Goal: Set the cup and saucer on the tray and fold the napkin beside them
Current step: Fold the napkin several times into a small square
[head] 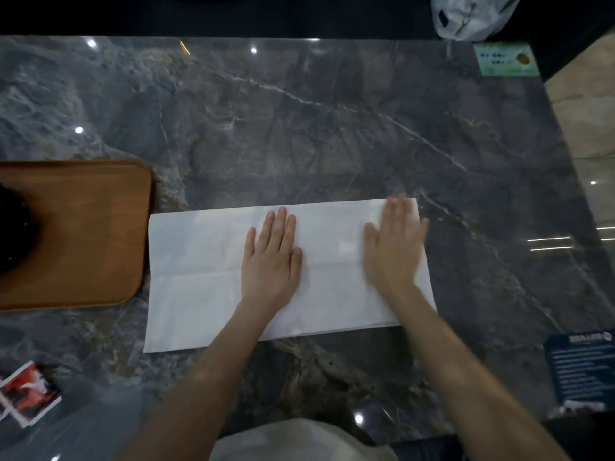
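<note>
I am pressing both palms flat on the white napkin [199,277], which is lying spread as a long rectangle on the dark marble table [332,128], its left edge just beside the wooden tray [93,234]. My left hand [271,257] is resting near the napkin's middle with fingers straight and close together, gripping nothing. My right hand [394,247] is lying flat at the napkin's right end, fingers extended and blurred, also grasping nothing. A dark rounded object [13,227] is sitting on the tray at the picture's left edge; I cannot tell whether it is the cup and saucer
</note>
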Motion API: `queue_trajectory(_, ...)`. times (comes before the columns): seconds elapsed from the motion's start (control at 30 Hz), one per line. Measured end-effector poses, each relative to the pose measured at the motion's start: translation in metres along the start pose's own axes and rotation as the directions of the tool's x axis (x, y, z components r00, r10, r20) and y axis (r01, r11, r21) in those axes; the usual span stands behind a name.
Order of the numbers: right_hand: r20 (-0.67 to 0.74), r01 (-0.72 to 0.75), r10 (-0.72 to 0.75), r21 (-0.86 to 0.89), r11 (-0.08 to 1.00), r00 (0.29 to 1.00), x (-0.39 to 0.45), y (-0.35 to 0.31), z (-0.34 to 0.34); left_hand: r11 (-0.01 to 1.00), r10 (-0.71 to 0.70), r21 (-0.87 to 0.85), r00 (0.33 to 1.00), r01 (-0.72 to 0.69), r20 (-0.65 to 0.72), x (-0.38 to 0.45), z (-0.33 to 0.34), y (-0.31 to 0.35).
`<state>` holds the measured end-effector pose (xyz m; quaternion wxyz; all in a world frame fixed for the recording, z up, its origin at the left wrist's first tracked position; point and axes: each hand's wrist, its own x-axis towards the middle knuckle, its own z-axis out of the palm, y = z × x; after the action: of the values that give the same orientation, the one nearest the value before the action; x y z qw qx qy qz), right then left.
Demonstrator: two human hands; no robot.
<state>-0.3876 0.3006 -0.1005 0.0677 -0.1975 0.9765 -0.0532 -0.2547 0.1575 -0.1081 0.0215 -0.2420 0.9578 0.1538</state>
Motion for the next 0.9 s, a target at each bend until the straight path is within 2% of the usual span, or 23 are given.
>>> queue_trajectory(0.1,0.08,0.275,-0.296,0.204,0.94,0.952,-0.046,-0.058,0.007,0.999,0.006,0.04,1.0,-0.007,0.006,0.0,0.003,-0.002)
queue_trajectory(0.17,0.131,0.362,-0.397,0.23,0.903,0.908,-0.077,-0.081,0.015,0.994,0.019,0.109,1.0,-0.021,0.017,-0.001,0.006,-0.005)
queue_trajectory(0.3,0.091,0.218,-0.226,0.098,0.971,0.97,-0.082,-0.044,0.021,1.0,0.001,0.029,1.0,-0.001,-0.004,0.0,0.002,-0.002)
queue_trajectory(0.43,0.064,-0.018,0.018,0.003,1.0,0.998,-0.085,0.026,0.015,1.0,0.008,0.017,1.0,-0.008,-0.002,0.0,0.002,-0.002)
queue_trajectory(0.57,0.066,-0.08,0.081,-0.03,0.996,0.994,-0.096,0.041,0.008,1.0,0.002,0.024,1.0,-0.002,0.002,-0.001,0.002,-0.002)
queue_trajectory(0.67,0.045,0.068,-0.072,0.083,0.994,0.996,-0.086,0.014,0.001,1.0,0.003,0.023,1.0,-0.003,0.006,0.0,0.002,-0.002)
queue_trajectory(0.8,0.068,0.338,-0.362,0.231,0.912,0.93,-0.056,-0.051,-0.002,0.998,-0.002,0.07,1.0,0.0,0.023,0.001,0.004,-0.004)
queue_trajectory(0.9,0.101,0.406,-0.434,0.214,0.888,0.895,-0.04,-0.089,0.005,0.989,-0.007,0.146,0.999,0.0,0.048,0.001,0.005,-0.004)
